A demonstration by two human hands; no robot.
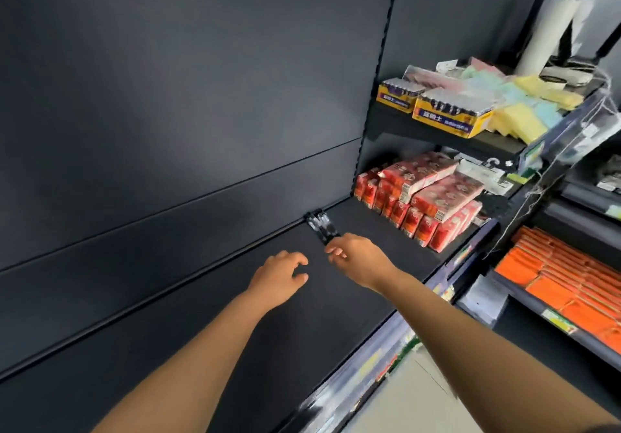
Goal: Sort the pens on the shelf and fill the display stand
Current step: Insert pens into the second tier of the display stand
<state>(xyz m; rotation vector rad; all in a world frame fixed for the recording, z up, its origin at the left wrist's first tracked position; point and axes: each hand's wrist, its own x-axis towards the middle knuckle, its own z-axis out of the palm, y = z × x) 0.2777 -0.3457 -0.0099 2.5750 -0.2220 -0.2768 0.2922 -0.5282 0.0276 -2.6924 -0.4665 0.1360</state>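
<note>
Forearms stretched over near edge of dark shelf [319, 328], head view only. Left hand [280, 276] hovers above shelf, fingers loosely curled, nothing in it. Right hand [356, 257] has fingers bent, tips at near end of dark pen pack [319, 225]; pinching or just touching, can't tell tbh. Pack lies at back edge by back panel [168, 130], left of red packs [426, 197]. Guessing pickup step, early days. Next needs solid grip, then display stand, which isn't in view.

Shelf deck [201, 348], left and near: bare, open from front edge to back panel [168, 96].
Far: pen pack [322, 227] lies by the back panel.
Right: stacked red packs [423, 204] block the deck.
Above right: upper shelf [437, 133] overhangs them.
</note>
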